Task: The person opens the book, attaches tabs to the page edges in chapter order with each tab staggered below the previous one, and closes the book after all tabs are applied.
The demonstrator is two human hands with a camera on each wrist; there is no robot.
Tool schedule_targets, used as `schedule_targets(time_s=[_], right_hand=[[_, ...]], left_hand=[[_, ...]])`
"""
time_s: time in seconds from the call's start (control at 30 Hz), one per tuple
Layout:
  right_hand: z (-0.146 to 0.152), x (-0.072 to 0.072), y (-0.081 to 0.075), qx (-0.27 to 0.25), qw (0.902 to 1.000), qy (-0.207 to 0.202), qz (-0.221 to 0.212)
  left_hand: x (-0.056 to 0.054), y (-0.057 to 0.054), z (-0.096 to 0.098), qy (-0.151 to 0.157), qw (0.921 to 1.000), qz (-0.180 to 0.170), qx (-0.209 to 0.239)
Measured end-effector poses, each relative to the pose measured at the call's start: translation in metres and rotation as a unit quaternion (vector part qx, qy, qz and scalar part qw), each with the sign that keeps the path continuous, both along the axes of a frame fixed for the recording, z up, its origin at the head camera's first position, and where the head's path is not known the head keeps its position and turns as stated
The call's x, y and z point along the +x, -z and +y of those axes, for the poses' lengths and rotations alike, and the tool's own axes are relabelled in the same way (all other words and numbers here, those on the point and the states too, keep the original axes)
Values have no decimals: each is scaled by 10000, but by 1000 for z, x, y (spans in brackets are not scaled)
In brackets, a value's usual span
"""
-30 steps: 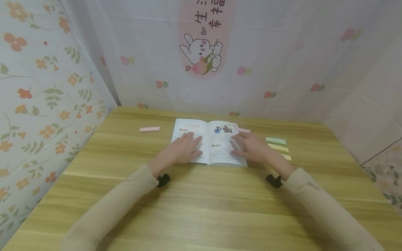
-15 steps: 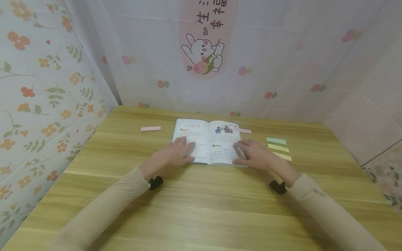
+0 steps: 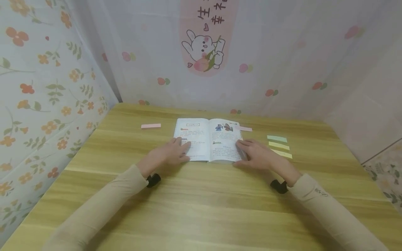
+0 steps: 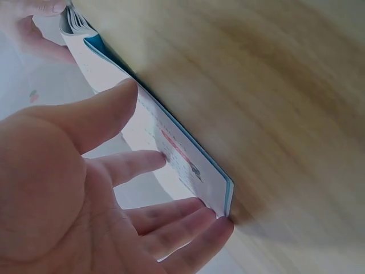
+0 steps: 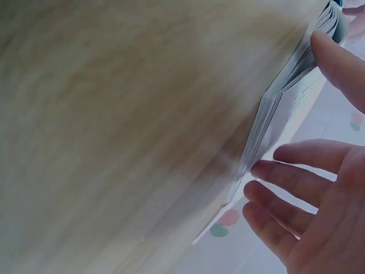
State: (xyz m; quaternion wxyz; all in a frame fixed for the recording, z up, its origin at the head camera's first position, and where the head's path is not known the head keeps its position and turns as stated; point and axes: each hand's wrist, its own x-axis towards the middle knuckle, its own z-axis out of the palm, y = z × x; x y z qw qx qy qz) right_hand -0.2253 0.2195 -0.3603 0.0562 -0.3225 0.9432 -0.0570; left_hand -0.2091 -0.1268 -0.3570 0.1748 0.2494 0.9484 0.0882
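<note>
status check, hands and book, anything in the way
Left hand at left edge of book, right hand at right edge. Book open. Pink strip by right edge, nothing seen blocking.

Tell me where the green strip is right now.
In the head view, the green strip lies on the table to the right of the open book, just beyond the two yellow strips.

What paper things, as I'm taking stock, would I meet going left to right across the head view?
Pale pink rectangular paper strip → open white-paged book → second pale pink strip at the book's right edge → pale green paper strip grouped with two pale yellow ones.
</note>
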Motion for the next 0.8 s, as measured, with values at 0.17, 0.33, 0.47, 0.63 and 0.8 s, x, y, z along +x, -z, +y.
schedule_targets(time_s=[0.17,0.33,0.47,0.63,0.8], right_hand=[[-1,0,-1,-17,10000,-12,31],[-1,0,1,-2,10000,-21,69],[-2,0,3,-61,9999,-56,71],[-5,1,3,-185,9997,-132,4],[-7,3,2,-311,9992,-230,-26]], left_hand=[[-2,0,3,-12,9998,-47,-197],[-1,-2,5,-36,9996,-128,-264],[-1,-1,5,2,9995,-97,-284],[-1,0,5,18,9995,-100,-314],[-1,0,5,25,9995,-163,-275]])
